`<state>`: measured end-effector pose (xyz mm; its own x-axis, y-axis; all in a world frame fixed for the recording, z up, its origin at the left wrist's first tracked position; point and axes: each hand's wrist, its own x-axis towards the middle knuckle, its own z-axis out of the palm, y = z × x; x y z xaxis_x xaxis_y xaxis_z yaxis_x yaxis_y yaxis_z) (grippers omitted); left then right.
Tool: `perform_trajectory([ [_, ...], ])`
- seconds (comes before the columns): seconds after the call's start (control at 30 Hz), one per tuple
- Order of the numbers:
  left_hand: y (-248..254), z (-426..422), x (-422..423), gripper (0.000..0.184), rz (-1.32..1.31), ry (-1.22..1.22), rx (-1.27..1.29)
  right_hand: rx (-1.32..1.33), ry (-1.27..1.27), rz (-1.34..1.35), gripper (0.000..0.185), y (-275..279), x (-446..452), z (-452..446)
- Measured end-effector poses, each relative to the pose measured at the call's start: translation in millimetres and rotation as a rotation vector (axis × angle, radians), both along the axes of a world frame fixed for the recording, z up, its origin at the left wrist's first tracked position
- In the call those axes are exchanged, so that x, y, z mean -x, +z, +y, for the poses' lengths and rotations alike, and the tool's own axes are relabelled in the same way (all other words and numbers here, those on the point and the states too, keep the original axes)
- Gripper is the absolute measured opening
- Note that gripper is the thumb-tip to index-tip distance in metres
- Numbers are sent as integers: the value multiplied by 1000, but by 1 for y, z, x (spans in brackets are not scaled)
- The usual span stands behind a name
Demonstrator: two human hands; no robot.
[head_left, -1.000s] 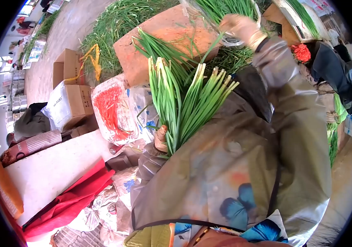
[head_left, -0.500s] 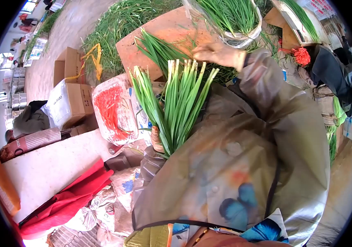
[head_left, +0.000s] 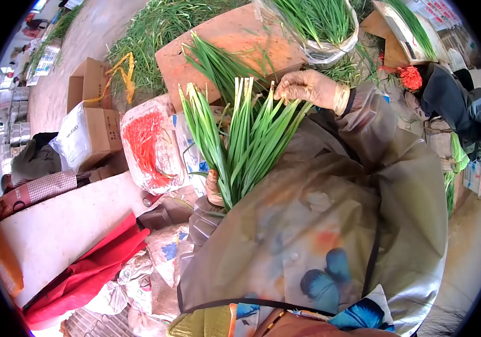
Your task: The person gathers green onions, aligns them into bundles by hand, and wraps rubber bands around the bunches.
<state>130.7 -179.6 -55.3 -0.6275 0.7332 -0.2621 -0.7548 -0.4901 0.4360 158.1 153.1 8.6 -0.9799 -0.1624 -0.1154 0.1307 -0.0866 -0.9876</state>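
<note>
A bunch of garlic chives stands fanned out in front of my chest, pale cut ends up. My left hand, partly hidden behind the leaves, is closed around its lower part. At the upper right of the bunch, my gloved right hand has its fingers pinched at the pale stem ends. More loose garlic chives lie just beyond on an orange-brown board.
A plastic-lined container of chives stands beyond the board. Cut greens are heaped on the floor. To the left are red ties on a white sack, an open cardboard box and a white panel.
My right hand has come from over the board, palm down and blurred, to the stem ends at the bunch's right, fingers now pinched. My left hand keeps its hold.
</note>
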Motion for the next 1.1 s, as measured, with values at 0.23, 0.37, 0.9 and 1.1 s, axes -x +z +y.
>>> perform_trajectory([
  [0.23, -3, 1, -2, 82, -17, -14, -3, -155, 127, -52, 24, 12, -8, -4],
  [0.37, 3, 4, -2, 83, 12, -4, 2, -449, 140, -65, 20, 26, -13, -4],
  [0.9, 4, 2, -4, 85, 122, -15, 97, -1851, -27, 651, 14, -12, -46, 74],
  [1.1, -5, -2, 0, 80, 64, -33, 55, -1605, 320, -372, 34, -46, -38, 106],
])
